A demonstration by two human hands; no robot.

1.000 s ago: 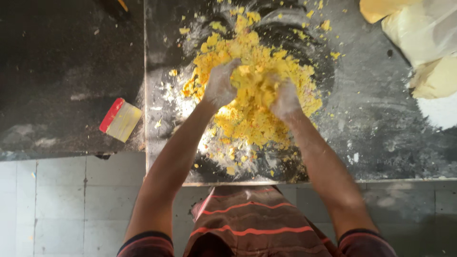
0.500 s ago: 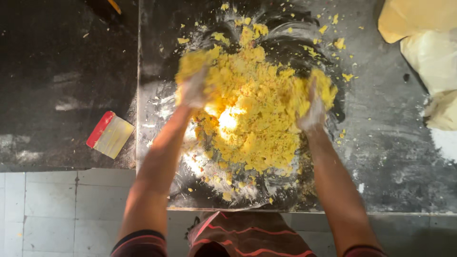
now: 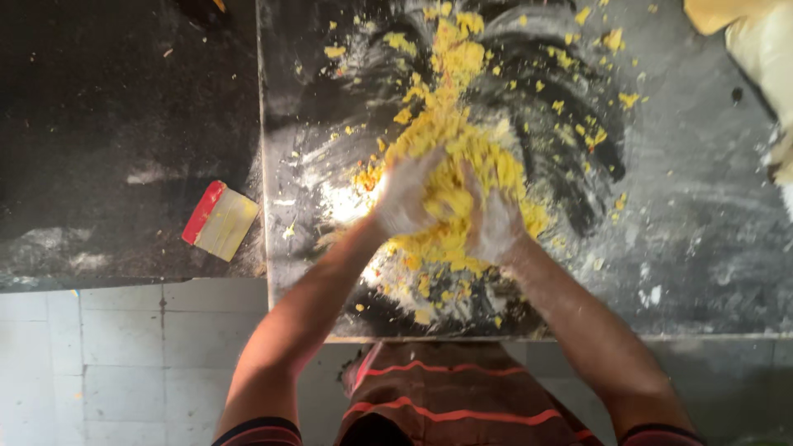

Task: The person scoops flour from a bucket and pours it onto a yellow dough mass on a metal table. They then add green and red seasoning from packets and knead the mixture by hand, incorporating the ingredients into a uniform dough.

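Observation:
A heap of crumbly yellow dough (image 3: 450,140) lies on a dark, flour-dusted stone slab (image 3: 702,248). My left hand (image 3: 405,198) and my right hand (image 3: 496,223) are both coated in flour and pressed together around a clump of the dough near the slab's front. The fingers of each hand curl into the mass. Loose yellow crumbs are scattered across the slab, mostly toward the back and right.
A scraper with a red handle and a pale blade (image 3: 219,221) lies on the darker counter (image 3: 99,124) to the left. Pale bags (image 3: 760,49) sit at the upper right corner. White floor tiles (image 3: 116,355) show below the slab's front edge.
My hands, spread wide at the sides of the heap half a second ago, have come together at the middle and squeezed the dough into a narrower mound.

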